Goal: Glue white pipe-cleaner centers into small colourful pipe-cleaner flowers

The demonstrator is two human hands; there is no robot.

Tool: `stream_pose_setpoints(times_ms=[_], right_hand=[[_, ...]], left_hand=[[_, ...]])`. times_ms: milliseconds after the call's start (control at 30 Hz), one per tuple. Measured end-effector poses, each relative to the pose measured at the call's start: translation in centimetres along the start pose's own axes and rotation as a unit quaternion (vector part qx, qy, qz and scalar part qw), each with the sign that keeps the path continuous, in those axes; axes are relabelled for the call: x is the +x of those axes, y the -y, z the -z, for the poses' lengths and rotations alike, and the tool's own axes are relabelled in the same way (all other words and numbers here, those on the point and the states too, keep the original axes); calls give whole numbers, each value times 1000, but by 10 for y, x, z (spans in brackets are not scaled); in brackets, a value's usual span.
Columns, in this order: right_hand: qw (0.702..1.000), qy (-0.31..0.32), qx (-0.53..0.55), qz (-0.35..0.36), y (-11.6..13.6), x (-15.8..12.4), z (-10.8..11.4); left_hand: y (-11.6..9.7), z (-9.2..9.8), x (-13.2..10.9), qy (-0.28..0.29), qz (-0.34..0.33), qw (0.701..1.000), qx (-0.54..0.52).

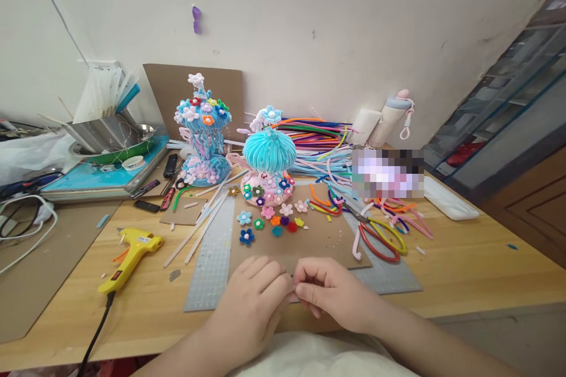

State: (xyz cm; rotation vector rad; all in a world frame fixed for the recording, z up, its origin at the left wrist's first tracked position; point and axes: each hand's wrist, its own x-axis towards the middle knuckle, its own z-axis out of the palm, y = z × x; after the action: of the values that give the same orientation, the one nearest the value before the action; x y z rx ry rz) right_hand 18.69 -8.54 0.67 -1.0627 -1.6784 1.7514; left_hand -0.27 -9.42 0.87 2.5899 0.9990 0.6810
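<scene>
My left hand (260, 294) and my right hand (329, 291) meet at the front edge of the cardboard sheet (309, 247). Both are closed, fingertips pinched together around something tiny that I cannot make out. Just beyond them lie several small pipe-cleaner flowers, among them a dark blue flower (246, 237), a light blue flower (244, 217) and a red flower (292, 227). Behind these stands a turquoise fuzzy jellyfish-shaped figure (269, 152) on a pink base dotted with flowers. A taller blue figure (203, 129), covered in flowers, is to its left.
A yellow glue gun (132, 256) lies at left, its cord running off the front edge. Scissors (380, 238) with red and yellow handles rest on the right of the grey cutting mat (206, 283). Pipe-cleaner bundles (316, 135), a metal pot (104, 132) and a bottle (391, 118) stand farther back.
</scene>
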Motion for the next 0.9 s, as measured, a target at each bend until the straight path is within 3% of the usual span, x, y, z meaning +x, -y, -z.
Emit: stream_pose_setpoints(times_ms=[67, 133, 167, 200, 267, 300, 333, 367, 467, 500, 567, 700, 800, 867, 900], right_hand=[[998, -4, -52, 16, -1, -1, -2], [981, -33, -170, 91, -2, -3, -2], [957, -48, -245, 147, -3, -4, -2], [924, -57, -316, 208, -4, -4, -2], [866, -58, -402, 291, -6, -5, 0], [860, -57, -405, 305, -7, -5, 1], [871, -63, -384, 299, -7, -4, 2], [893, -73, -349, 273, -7, -4, 3], [960, -100, -216, 145, -5, -2, 3], [975, -95, -170, 105, -5, -1, 2], [994, -64, -78, 46, -4, 0, 0], [1000, -20, -6, 7, -2, 0, -3], [994, -26, -96, 35, -2, -2, -4], [968, -43, -220, 112, -2, -3, -3], [941, -51, -290, 168, -3, -3, -3]], left_hand=[[-3, -5, 0, -8, 39, 996, -77], [-8, -11, 1, -30, 142, 963, -226], [-10, -13, 2, -32, 212, 922, -322], [-12, -16, 4, -22, 284, 861, -421], [-13, -18, 7, 27, 390, 714, -582], [-13, -17, 8, 52, 413, 663, -623], [-11, -16, 8, 59, 418, 649, -633], [-9, -14, 8, 45, 407, 677, -612], [-3, -5, 4, -49, 283, 866, -409], [-1, -1, 2, -64, 227, 916, -325], [0, 5, 0, -37, 132, 971, -194], [0, 4, -1, 28, 52, 994, -95], [-2, -5, 0, 9, 97, 983, -155], [-5, -12, 2, -13, 194, 942, -275], [-7, -15, 3, -18, 254, 898, -358]])
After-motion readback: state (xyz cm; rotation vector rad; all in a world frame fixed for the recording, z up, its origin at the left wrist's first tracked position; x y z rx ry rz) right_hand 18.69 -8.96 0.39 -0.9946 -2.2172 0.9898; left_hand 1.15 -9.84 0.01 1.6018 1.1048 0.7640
